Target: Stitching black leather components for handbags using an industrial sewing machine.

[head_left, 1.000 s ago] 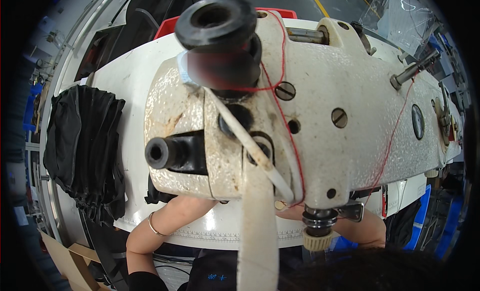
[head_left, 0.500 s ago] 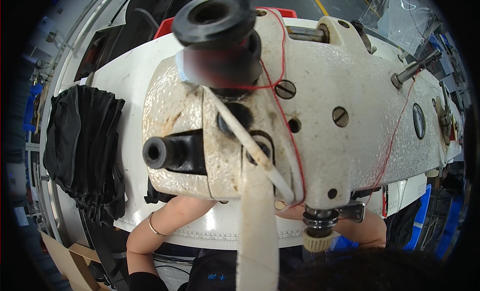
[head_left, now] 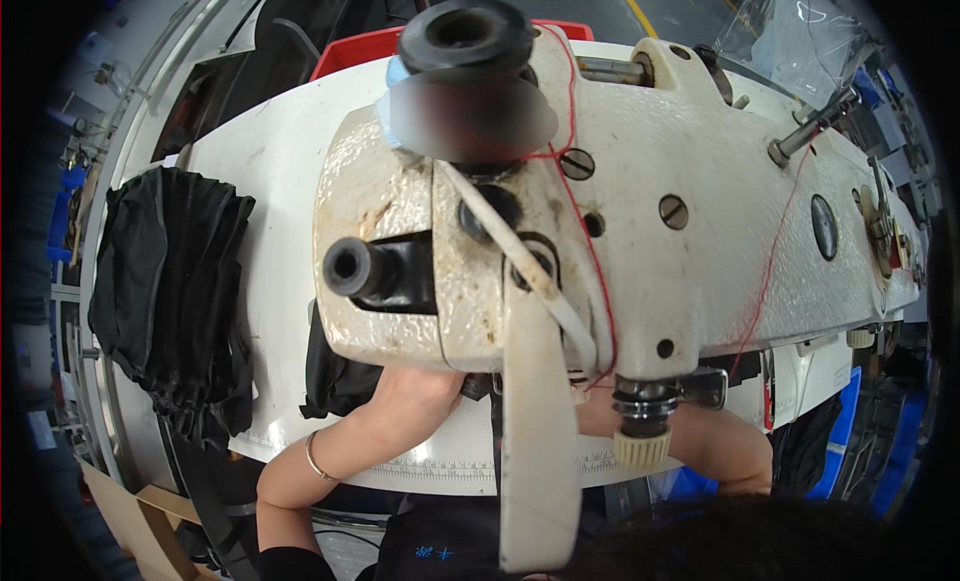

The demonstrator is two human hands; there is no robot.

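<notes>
A cream sewing machine head with red thread and a blurred black upper fitting fills the middle. My left hand is beneath its front left edge, beside black fabric on the white table; its fingers are hidden. My right hand is mostly behind the pale lever and tension knob, with the forearm extending to the lower right. I cannot see what either hand holds.
A pile of pleated black fabric lies at the left. Behind the table are a red bin and clear plastic sheeting. A cardboard box stands at the lower left; blue bins are at the right.
The machine head sits higher and, at its left, farther right in the picture. More of my left hand and the black fabric beside it now shows; both forearms have shifted slightly upward.
</notes>
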